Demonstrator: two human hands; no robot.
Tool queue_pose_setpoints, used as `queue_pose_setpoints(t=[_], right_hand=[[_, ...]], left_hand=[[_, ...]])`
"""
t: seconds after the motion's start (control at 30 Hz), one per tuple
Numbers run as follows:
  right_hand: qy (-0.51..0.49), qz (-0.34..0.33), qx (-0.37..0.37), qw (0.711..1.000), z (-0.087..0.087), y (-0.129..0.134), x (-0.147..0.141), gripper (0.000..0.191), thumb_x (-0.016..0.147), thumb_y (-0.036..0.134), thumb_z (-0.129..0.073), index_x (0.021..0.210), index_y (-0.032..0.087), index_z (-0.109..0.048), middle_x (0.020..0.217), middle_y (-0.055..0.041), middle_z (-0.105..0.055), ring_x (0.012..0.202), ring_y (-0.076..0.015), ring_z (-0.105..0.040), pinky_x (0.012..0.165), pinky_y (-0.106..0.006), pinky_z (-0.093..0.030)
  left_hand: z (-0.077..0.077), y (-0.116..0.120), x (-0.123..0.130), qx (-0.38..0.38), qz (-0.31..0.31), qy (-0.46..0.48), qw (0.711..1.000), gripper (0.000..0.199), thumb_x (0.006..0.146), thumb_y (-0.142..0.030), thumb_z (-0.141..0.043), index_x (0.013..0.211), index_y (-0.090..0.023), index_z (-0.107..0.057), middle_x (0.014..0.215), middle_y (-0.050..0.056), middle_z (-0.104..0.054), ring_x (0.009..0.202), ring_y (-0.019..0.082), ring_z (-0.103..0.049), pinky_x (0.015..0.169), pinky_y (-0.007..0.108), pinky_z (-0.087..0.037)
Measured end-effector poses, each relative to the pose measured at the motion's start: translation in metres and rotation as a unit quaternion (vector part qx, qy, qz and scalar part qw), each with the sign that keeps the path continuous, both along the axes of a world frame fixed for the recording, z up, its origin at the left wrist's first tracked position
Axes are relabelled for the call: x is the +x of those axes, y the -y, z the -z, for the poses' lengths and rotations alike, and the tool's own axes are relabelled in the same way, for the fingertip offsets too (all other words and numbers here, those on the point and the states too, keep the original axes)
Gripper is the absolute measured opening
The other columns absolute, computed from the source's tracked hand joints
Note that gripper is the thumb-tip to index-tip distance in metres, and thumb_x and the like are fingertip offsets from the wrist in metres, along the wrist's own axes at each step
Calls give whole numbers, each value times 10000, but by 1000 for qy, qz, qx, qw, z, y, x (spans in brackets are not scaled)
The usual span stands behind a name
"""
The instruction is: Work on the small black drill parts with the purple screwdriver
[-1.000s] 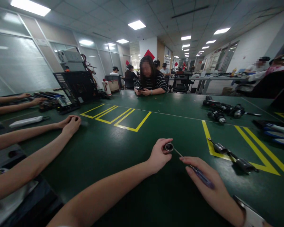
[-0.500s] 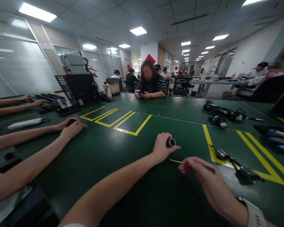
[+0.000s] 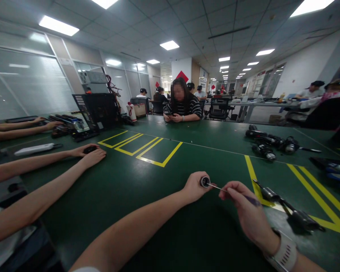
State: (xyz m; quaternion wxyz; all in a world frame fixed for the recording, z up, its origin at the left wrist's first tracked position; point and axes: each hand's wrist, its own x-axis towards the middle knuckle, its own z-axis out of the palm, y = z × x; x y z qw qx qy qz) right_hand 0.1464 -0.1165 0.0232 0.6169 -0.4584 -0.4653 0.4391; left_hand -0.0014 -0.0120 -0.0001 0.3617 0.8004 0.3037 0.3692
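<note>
Left hand [image 3: 197, 187] grips a hollow cylinder [image 3: 204, 182] — right hand [image 3: 248, 207] pinches a screwdriver [image 3: 217, 187], tip at its opening.

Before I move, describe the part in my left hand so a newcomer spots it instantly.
At the green table, find your left hand. It holds a dark round part with a pale-rimmed open end. Unlike the metal pieces lying rightward, it is handheld, with a thin shaft at its opening.

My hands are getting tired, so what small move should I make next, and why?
Probably steady the left hand and ease the screwdriver straight along the opening of the dark cylindrical part. Its tip meets that opening at a slant, and the right hand holds it well back.
</note>
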Motion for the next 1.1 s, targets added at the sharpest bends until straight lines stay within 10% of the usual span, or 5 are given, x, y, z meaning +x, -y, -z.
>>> queue_pose_setpoints(t=[0.3, 0.7, 1.1], right_hand=[[246, 7, 43, 968, -1, 11, -6, 147, 812, 321, -545, 777, 208, -630, 754, -32, -642, 733, -213, -605, 637, -330, -469], [-60, -24, -27, 998, 4, -1, -3, 119, 758, 267, -591, 688, 193, -653, 701, -35, -655, 694, -200, -594, 665, -352, -473], [84, 18, -6, 996, 5, 3, -3, 157, 774, 270, -563, 666, 191, -644, 672, -38, -650, 681, -210, -589, 645, -346, -458]], left_hand=[[-7, 8, 1, 85, -32, -66, 994, 209, 732, -263, -646, 612, -154, -515, 627, -37, -520, 583, 96, -467, 606, 230, -383], [-5, 6, 1, 112, -18, -82, 990, 205, 733, -268, -633, 616, -163, -501, 624, -39, -523, 588, 100, -477, 643, 242, -373], [-5, 9, 2, 154, -26, -128, 979, 207, 790, -289, -593, 636, -169, -523, 648, -22, -550, 641, 121, -507, 698, 272, -357]])
